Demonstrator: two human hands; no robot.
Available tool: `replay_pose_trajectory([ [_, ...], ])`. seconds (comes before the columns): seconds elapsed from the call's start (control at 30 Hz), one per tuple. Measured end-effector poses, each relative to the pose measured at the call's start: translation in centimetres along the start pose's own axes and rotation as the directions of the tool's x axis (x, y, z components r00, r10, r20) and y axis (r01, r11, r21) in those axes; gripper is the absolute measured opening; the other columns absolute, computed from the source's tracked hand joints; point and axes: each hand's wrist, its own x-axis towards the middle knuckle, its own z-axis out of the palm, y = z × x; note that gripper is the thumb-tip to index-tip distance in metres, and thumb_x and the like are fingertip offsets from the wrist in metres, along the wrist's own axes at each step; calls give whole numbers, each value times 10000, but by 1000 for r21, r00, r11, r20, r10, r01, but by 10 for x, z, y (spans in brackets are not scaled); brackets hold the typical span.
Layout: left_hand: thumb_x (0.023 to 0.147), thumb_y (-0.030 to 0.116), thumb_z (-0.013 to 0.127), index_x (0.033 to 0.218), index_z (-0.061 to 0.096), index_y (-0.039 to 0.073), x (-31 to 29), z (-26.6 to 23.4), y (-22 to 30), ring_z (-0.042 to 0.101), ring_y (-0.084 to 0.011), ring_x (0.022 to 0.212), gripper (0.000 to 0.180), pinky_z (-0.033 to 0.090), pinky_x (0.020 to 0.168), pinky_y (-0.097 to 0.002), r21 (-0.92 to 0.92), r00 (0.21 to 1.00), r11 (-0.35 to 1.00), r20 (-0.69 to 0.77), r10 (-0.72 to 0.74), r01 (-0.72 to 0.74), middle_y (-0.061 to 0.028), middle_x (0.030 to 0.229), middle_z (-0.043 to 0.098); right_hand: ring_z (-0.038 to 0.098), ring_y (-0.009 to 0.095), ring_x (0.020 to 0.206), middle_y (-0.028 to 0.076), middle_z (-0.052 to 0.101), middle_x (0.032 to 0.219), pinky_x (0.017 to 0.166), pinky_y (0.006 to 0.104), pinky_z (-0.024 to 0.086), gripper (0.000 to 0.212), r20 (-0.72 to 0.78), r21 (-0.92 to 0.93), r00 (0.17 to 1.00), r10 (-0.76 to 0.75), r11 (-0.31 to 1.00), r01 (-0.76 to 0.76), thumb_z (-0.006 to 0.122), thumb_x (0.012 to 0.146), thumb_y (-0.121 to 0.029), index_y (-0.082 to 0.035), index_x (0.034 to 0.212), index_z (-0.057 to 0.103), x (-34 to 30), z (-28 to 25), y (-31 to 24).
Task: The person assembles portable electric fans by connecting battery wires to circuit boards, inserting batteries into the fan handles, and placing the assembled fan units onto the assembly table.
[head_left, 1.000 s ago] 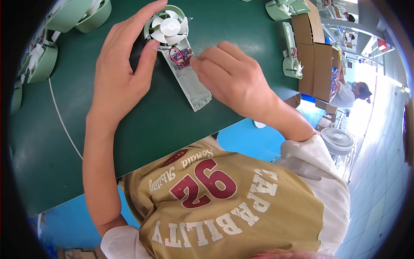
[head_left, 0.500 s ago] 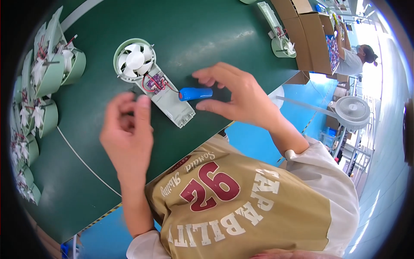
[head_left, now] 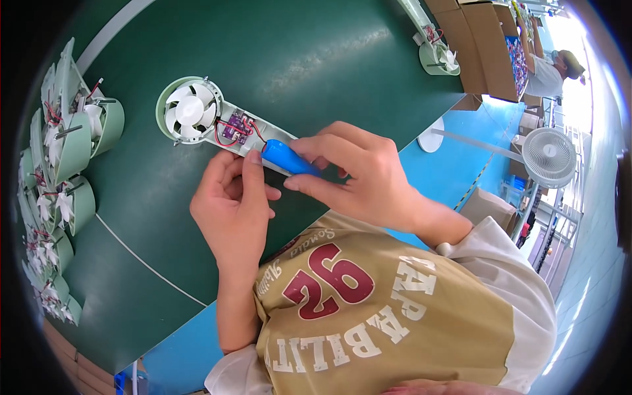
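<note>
An opened handheld fan half (head_left: 214, 122) lies slantwise on the green table, its white fan wheel (head_left: 189, 110) in the pale green ring at upper left. Inside its handle sits a small purple circuit board (head_left: 237, 126) with red and black wires. A blue cylindrical battery (head_left: 284, 157) lies along the lower handle. My right hand (head_left: 365, 168) is closed on the battery's lower end between thumb and fingers. My left hand (head_left: 237, 201) has curled fingers at the handle's near edge, its thumb tip beside the battery's upper end; its hold is partly hidden.
Several similar fan halves (head_left: 72, 145) stand crowded along the left table edge. Another fan half (head_left: 434, 49) lies at the far right. Beyond the table are cardboard boxes (head_left: 471, 49), a standing fan (head_left: 548, 158) and another person (head_left: 550, 72).
The battery has gone from beside the handle to lying along it, now in my right hand. The fan half has turned flatter. My left hand has come in to its near edge.
</note>
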Motion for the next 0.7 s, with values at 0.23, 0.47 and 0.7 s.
replay_pose_trajectory([
  [0.23, 1008, 122, 618, 1087, 651, -46, -6, 5, -1, 559, -31, 544, 189, 402, 436, -199, -16, 999, 999, 26, 29, -29, -49, 839, 704, 645, 225, 671, 84, 669, 861, 564, 332, 520, 359, -108, -213, 985, -132, 971, 107, 859, 752, -134, -37, 1076, 741, -1, 0, -6],
  [0.47, 1008, 96, 606, 1106, 648, -45, -4, 5, -6, 525, -15, 574, 177, 409, 487, -201, 7, 995, 996, 36, 88, -88, -30, 822, 693, 637, 236, 674, 81, 664, 853, 581, 336, 517, 351, -109, -280, 982, -153, 953, 118, 853, 741, -148, -34, 1054, 741, 3, 6, -5],
  [0.7, 1007, 83, 600, 1098, 648, -46, -1, 6, -11, 540, -16, 636, 165, 434, 542, -207, 49, 990, 989, 32, 135, -137, -24, 811, 689, 639, 249, 686, 85, 652, 853, 595, 352, 523, 366, -79, -278, 989, -126, 955, 100, 850, 747, -157, -29, 1067, 729, 4, 8, -3],
])
